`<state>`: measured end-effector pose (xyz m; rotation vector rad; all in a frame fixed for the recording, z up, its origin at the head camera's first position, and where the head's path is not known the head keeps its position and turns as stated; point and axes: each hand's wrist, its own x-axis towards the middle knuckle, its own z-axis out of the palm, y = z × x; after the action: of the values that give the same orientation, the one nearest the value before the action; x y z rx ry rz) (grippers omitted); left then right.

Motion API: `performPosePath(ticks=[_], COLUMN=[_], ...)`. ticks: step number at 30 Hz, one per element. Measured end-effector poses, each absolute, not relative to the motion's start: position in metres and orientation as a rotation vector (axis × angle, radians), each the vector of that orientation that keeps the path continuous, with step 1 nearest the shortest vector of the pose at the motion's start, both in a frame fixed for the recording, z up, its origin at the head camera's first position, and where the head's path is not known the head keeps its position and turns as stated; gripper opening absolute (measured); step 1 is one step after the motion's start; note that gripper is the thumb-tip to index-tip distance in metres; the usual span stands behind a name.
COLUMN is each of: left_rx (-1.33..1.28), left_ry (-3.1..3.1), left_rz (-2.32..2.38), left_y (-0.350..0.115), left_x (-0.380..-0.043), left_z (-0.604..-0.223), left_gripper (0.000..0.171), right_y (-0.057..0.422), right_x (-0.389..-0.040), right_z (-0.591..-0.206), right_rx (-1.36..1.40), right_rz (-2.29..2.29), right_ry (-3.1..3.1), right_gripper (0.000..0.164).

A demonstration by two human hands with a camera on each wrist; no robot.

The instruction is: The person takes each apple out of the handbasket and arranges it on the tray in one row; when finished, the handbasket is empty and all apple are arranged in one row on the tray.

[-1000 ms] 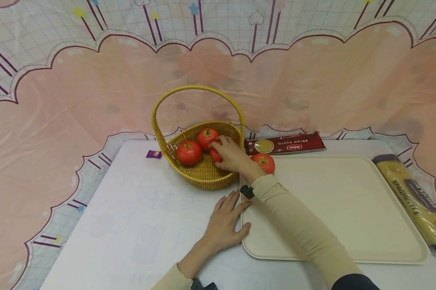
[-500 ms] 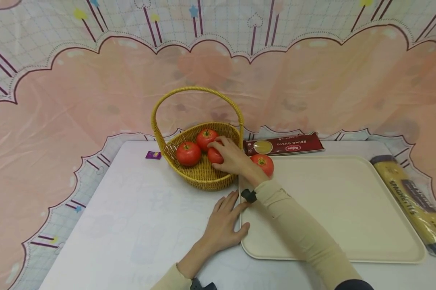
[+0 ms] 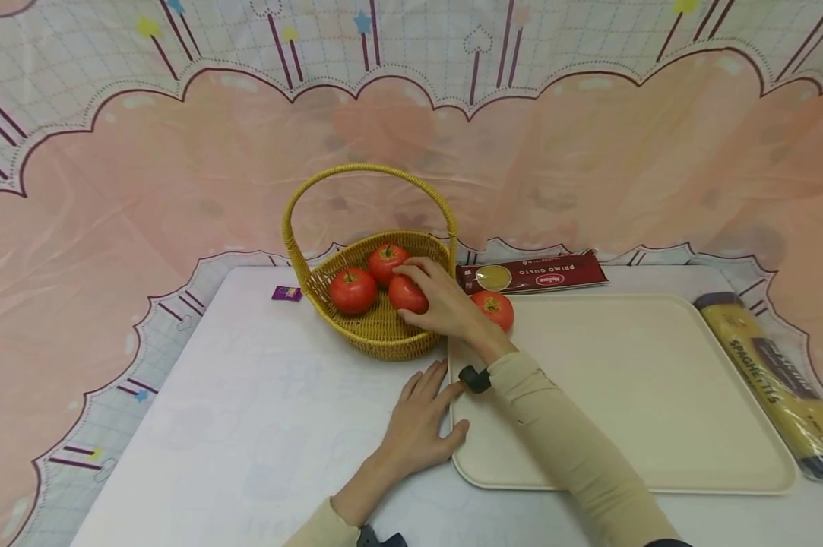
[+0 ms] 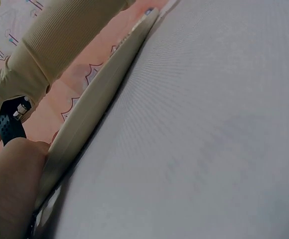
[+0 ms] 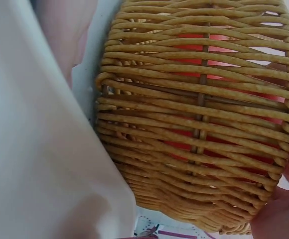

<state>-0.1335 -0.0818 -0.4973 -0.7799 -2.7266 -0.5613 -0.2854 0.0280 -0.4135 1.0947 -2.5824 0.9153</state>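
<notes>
Right hand (image 3: 445,304)'s got its fingers curled round a red tomato (image 3: 406,295) inside the wicker basket (image 3: 387,350), right by two others (image 3: 352,292). Left hand (image 3: 416,427)'s just chilling, fingers spread, at the cream tray (image 3: 644,403)'s edge.

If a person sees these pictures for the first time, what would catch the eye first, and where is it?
Probably the golden wicker basket, towards the back of the white table, with three red tomatoes inside, one in the right grip. Next would come the large cream tray on the right, with a fourth tomato at its far left corner, and the yellow spaghetti pack along its right side.
</notes>
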Motion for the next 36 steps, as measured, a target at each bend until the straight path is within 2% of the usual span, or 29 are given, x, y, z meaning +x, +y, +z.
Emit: performPosePath(ticks=[36], left_rx=[-0.776], left_ry=[-2.748], left_rz=[-0.593], left_y=[-0.082], left_x=[-0.133], left_z=[-0.495], left_gripper=[0.05], right_y=[0.044], right_x=[-0.266], right_z=[-0.416], right_rx=[1.013], right_rz=[1.169], right_ry=[-2.466], right_gripper=[0.058])
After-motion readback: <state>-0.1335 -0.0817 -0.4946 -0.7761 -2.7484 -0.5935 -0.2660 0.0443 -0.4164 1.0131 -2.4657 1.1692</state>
